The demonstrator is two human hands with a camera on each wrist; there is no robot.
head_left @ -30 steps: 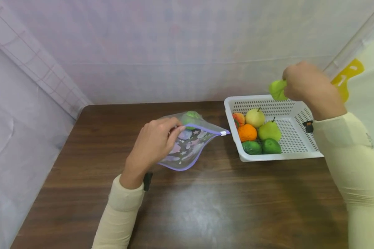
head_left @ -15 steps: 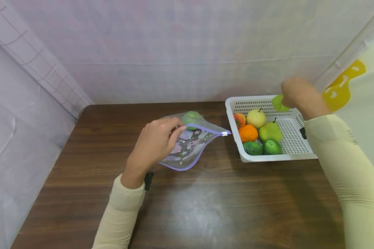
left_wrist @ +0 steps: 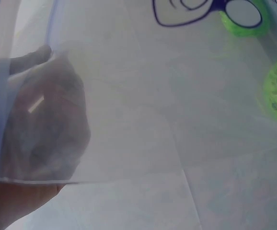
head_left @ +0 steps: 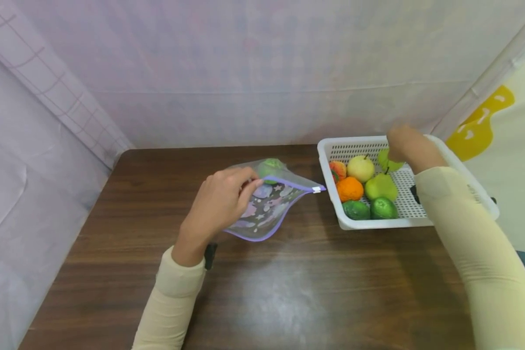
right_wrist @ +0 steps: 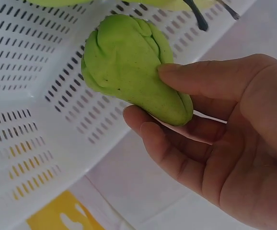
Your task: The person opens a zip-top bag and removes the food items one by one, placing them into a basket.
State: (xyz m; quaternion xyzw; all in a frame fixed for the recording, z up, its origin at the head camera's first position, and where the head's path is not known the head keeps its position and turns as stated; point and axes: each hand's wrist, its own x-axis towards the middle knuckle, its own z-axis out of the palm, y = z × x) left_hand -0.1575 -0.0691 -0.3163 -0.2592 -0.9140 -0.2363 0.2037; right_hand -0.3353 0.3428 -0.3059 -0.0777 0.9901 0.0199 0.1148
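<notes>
With thumb and fingers, my right hand (right_wrist: 225, 120) holds a light green chayote (right_wrist: 129, 67) by its narrow end. In the head view that hand is over the back of the white perforated basket (head_left: 328, 194), with the chayote low inside it. My left hand (head_left: 218, 204) pinches the upper edge of a clear zip bag (head_left: 267, 228) with purple trim and a white slider. The bag lies on the table with its mouth spread apart. A bumpy green item (head_left: 270, 169) shows through its far side. In the left wrist view, the see-through plastic covers much of the hand.
On the basket's left side sit a yellow pear (head_left: 361, 168), a green pear (head_left: 381, 187), an orange mandarin (head_left: 350, 188), a red-orange fruit (head_left: 338, 170) and two dark green items (head_left: 383, 208). A pale curtain (head_left: 245, 73) hangs behind the brown table (head_left: 262, 291).
My right hand has come down and slightly left, lowering the chayote from above the basket's back rim to inside it. The left hand keeps its grip on the bag.
</notes>
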